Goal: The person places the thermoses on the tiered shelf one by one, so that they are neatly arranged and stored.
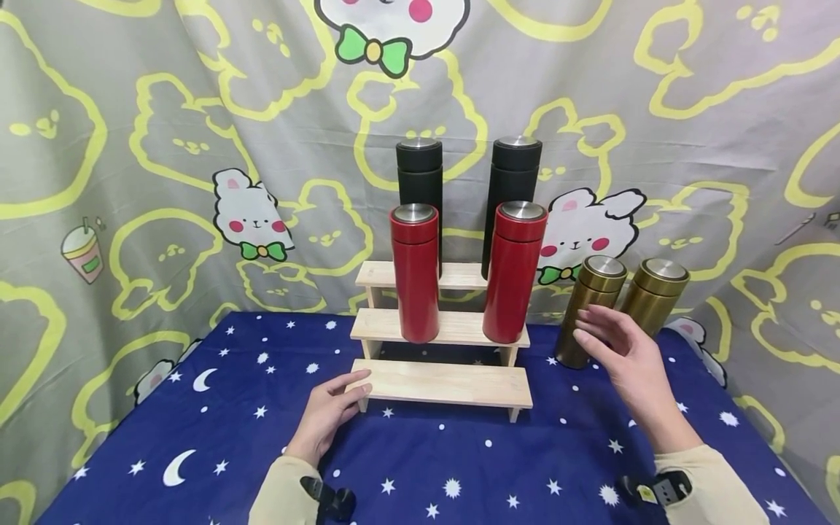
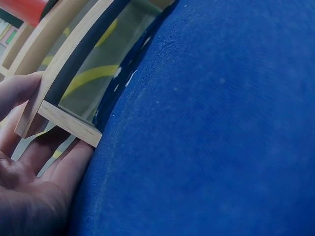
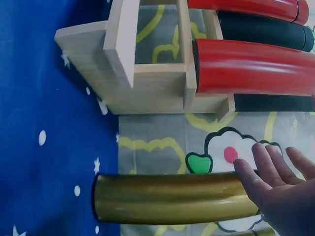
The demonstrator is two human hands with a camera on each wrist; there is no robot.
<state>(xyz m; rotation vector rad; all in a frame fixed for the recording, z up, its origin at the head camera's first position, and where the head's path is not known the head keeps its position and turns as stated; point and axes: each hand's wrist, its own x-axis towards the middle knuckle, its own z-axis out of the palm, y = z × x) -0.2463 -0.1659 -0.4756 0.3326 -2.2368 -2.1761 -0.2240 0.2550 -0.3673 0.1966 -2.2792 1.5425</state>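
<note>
A three-tier wooden stand [image 1: 441, 382] stands on the blue cloth. My left hand [image 1: 326, 413] grips the left end of its lowest step; in the left wrist view the thumb and fingers [image 2: 74, 164] lie on either side of the board's end. Two red thermos bottles [image 1: 418, 281] stand upright on the middle step, and two black ones [image 1: 420, 179] on the top step behind them. To the right of the stand, two gold thermos bottles [image 1: 580, 306] stand upright on the cloth. My right hand [image 1: 626, 354] is at the nearer gold bottle, its fingers [image 3: 269, 164] extended and overlapping the bottle's upper part.
The dark blue tablecloth [image 1: 262, 452] carries white stars and moons. Close behind the stand and the bottles hangs a grey curtain [image 1: 295, 146] with yellow outlines and white rabbits. The lowest step of the stand bears no bottle.
</note>
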